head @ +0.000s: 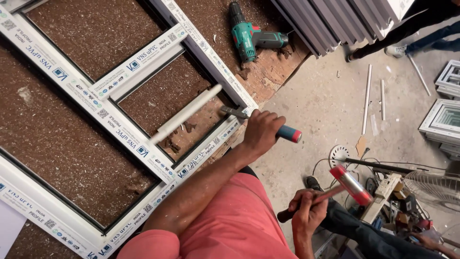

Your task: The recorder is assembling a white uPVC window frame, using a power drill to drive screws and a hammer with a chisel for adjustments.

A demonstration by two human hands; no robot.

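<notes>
A large white plastic window frame (120, 124) lies flat on a brown speckled workbench (62, 153). My left hand (261, 132) grips a chisel-like tool (289, 133) with a blue and red handle. Its metal blade (233, 111) rests at the frame's inner edge near the right corner. A loose white strip (187, 112) lies slantwise in the opening, its end close to the blade. Lower right, my right hand (306, 211) holds a mallet (352, 184) with a red and clear head, raised off the bench beside my pink shirt.
A green cordless drill (249, 36) lies on the bench's far corner. Stacked white profiles (335, 19) lean at the top, with another person's legs (407, 29) beside them. White strips (366, 96), small window frames (445, 120), a fan (431, 187) and cables litter the concrete floor.
</notes>
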